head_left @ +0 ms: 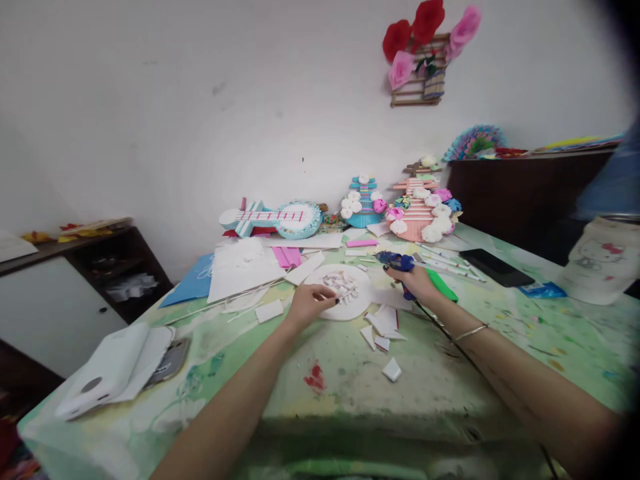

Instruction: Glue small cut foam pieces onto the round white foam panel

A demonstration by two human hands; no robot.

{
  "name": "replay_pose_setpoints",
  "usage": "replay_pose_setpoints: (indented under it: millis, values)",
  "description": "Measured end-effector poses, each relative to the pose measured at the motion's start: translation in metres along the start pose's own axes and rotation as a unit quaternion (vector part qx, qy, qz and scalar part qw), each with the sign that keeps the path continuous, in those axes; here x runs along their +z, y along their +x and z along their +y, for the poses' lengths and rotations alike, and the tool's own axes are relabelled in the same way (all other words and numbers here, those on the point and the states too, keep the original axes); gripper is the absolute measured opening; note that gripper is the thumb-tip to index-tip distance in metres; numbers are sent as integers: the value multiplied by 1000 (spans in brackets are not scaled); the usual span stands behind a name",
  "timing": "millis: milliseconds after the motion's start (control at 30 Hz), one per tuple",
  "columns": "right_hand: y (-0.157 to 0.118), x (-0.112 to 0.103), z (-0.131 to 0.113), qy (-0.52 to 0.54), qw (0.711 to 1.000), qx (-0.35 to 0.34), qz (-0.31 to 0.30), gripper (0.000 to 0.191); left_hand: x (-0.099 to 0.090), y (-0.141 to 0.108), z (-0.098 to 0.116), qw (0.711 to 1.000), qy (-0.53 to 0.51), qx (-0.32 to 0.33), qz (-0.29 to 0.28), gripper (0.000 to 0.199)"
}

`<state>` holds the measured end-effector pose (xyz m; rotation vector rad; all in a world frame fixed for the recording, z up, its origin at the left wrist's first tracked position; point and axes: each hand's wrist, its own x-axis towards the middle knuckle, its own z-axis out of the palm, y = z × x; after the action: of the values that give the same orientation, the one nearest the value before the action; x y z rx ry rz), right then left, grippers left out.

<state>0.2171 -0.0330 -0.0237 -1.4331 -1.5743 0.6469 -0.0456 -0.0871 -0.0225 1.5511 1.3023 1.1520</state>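
Note:
My right hand [419, 283] is wrapped round a blue hot glue gun [397, 261], its nozzle pointing left and its black cord running back under my forearm. The gun is held just right of a round white disc [361, 308] on the table. Small white pieces [345, 283] are heaped on the disc's middle. My left hand [314, 303] rests at the disc's left side, fingers bent and thumb and fingertips brought together by the pieces; what is between them is too small to make out. White foam-board scraps [384, 323] lie in front of the disc.
A green-painted cloth covers the table. Decorated instrument models [300, 220] stand at the back. A black phone [495, 267] and a pale jar [603, 260] are on the right. White paper [245, 270] lies behind left; a white device [107, 370] sits front left.

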Motion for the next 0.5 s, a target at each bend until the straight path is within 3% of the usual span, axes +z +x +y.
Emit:
replay_pose_setpoints:
  millis: [233,500]
  values:
    - [-32,21,-23,208,970,-2,-127,19,16,21,-8,970,-229,-77,-38,35]
    - [-44,21,-24,205,965,-33,-158,24,20,13,-10,936,-333,-107,-35,21]
